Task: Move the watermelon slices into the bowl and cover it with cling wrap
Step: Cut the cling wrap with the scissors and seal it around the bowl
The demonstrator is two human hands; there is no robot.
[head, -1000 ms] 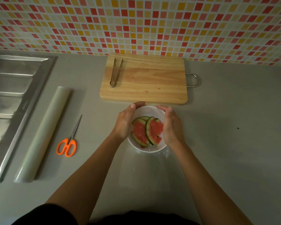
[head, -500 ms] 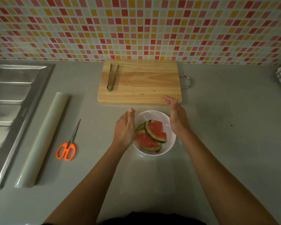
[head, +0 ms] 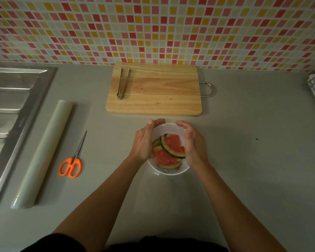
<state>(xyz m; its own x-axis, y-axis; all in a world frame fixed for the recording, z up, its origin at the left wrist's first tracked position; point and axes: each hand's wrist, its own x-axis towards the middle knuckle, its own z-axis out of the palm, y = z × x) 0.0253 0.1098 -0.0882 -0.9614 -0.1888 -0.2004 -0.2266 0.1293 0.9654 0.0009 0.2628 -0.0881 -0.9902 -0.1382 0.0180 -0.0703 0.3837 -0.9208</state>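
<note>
A: Location of watermelon slices [head: 169, 151]?
B: Inside the white bowl [head: 168, 172], overlapped, red flesh up, green rinds curved.
A: Cling wrap roll [head: 44, 152]?
B: Lying flat on the counter, well left of the bowl.

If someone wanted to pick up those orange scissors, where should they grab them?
Probably by the orange loops of the scissors, reaching in from the near edge of the counter. They lie flat and closed, loops toward the person, blades pointing away. The cling wrap roll lies close on their left, so the open right side looks easier.
</note>
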